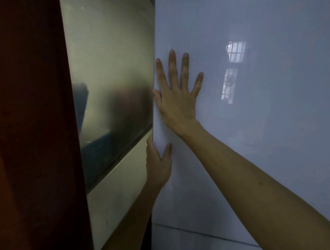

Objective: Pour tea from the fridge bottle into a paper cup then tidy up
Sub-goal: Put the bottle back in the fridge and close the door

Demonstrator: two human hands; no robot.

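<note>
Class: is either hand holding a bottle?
No: the right hand lies flat on the white door, and the left hand grips its edge.

To your left stands a reddish-brown panel [28, 134], dark in the dim light. Next to it you see a dull, glossy grey-green surface [109, 70] with a cream band [122, 196] beneath it. Low down lies pale floor tile [188, 244] crossed by a dark joint. A barred window [235, 51] shows only as a bright reflection at your right.

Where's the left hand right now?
In the head view the left hand is at lower centre, gripping the left edge of the white fridge door, just below the right hand, which lies flat on the door's face.
</note>
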